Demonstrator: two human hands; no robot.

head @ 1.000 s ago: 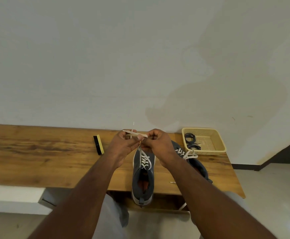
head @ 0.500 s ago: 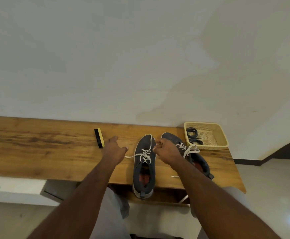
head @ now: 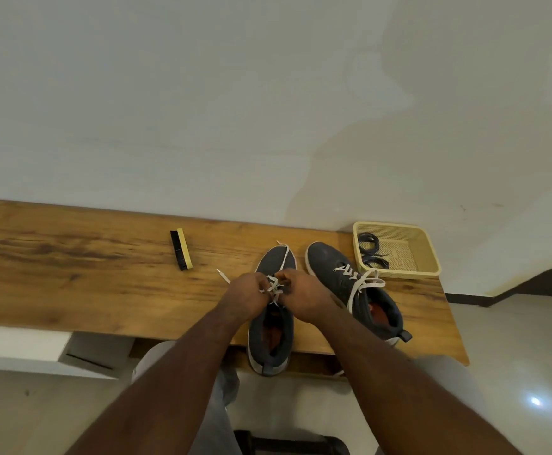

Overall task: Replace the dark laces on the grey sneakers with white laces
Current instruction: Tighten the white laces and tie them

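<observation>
Left hand: the left hand [head: 246, 298] sits over the lacing of the nearer sneaker, its fingers curled and pinching the white lace.
Right hand: the right hand [head: 302, 295] meets it from 3 o'clock, fingers likewise curled and pinching the same lace; the two hands almost touch.
Left sneaker: the left sneaker [head: 269, 336] lies on the wooden table [head: 71, 274], toe toward 12 o'clock, heel hanging over the near edge.
White lace: the white lace [head: 274, 287] is threaded through the eyelets; one free end runs to 12 o'clock over the toe, the other pokes out at 10 o'clock from the left hand.
Right sneaker: the right sneaker [head: 355, 290], just beside the first at 3 o'clock, carries a laced white lace [head: 361, 284] with loose loops.
Basket: a cream basket [head: 429, 257] stands at 2 o'clock from the hands, near the right sneaker's toe.
Dark laces: the dark laces [head: 370, 251] lie coiled in the basket's left part.
Brush: a brush [head: 181, 248] rests at 10 o'clock, well apart from the shoes.
</observation>
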